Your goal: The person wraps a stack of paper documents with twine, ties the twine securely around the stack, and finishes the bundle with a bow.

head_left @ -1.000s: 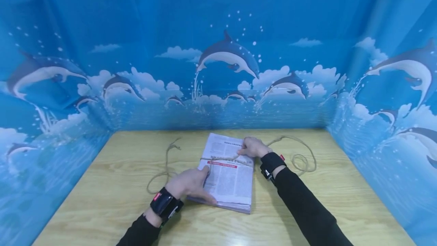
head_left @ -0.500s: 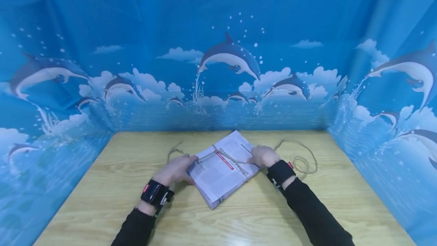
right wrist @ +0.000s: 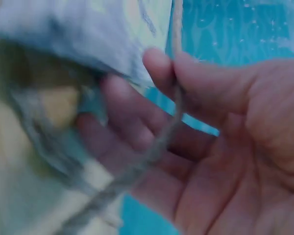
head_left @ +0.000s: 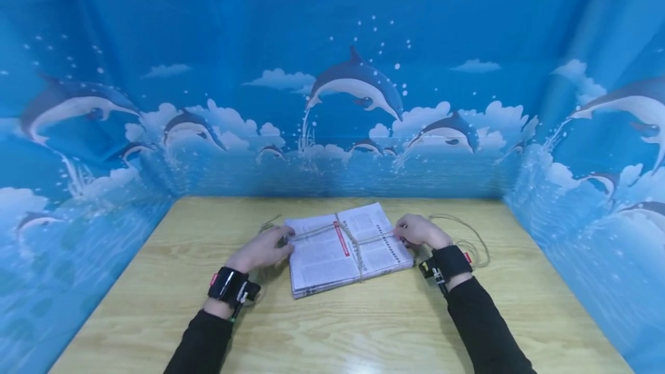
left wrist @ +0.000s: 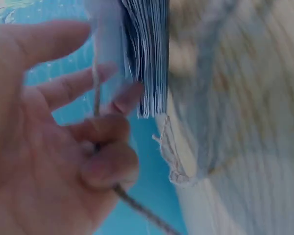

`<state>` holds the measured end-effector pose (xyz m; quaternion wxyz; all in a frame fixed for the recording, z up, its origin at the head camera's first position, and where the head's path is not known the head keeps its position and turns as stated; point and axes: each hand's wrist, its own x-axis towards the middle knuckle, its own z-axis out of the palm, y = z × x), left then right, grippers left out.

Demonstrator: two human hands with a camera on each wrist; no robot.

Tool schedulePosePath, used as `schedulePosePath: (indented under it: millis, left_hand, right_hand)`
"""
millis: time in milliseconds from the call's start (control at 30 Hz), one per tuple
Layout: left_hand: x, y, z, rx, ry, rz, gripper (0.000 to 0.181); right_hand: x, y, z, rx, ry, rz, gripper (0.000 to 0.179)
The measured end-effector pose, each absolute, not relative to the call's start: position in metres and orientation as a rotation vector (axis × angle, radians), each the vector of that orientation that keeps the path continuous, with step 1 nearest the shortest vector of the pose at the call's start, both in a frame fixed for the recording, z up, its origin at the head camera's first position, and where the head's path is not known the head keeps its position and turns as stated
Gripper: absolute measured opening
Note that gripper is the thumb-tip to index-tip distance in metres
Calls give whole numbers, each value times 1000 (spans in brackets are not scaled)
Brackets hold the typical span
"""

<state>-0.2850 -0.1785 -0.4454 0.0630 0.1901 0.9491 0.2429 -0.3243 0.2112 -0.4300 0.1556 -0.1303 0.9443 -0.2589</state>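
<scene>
A stack of newspapers (head_left: 317,270) lies on the table, turned sideways, with twine (head_left: 358,255) wrapped across it and crossing near its middle. At the stack's left edge is my left hand (head_left: 262,250). Its lower fingers curl round a length of the twine (left wrist: 142,210) in the left wrist view, while the others reach up beside the page edges (left wrist: 149,63). My right hand (head_left: 423,232) is at the far right corner. Thumb and forefinger pinch the other twine length (right wrist: 137,171), seen in the right wrist view; its remaining fingers extend under the stack's corner (right wrist: 88,44).
A loose loop of twine (head_left: 483,244) lies behind my right wrist, and a frayed twine end (head_left: 270,223) shows beyond my left hand. The wooden table (head_left: 337,336) is bordered at the back and sides by a blue dolphin curtain (head_left: 234,172).
The newspaper stack has turned clockwise from upright to sideways. My left hand has moved from its near left corner up to the left edge; my right hand has shifted right, still pinching twine.
</scene>
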Motion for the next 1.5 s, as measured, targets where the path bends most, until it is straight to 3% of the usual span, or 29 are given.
schedulePosePath:
  millis: [233, 467, 833, 1100, 1333, 1500]
  left_hand:
    - [-287, -166, -440, 645, 2855, 823, 26]
    - [-279, -163, -441, 706, 2622, 709, 33]
    - [-277, -176, -451, 198, 2685, 953, 13]
    - [-284, -181, -453, 181, 2617, 1086, 59]
    - [-291, -192, -458, 168, 2611, 1130, 55]
    - [-295, -196, -457, 158, 2575, 1138, 55]
  right_hand:
    - [-329, 215, -451, -301, 2802, -836, 27]
    - [-330, 213, -458, -248, 2794, -825, 26]
    - [-330, 218, -463, -266, 2793, -827, 26]
    - [-329, 224, -459, -398, 2697, -819, 29]
    - [-326, 234, -455, -502, 2508, -912, 49]
    - [-325, 235, -455, -490, 2523, -929, 37]
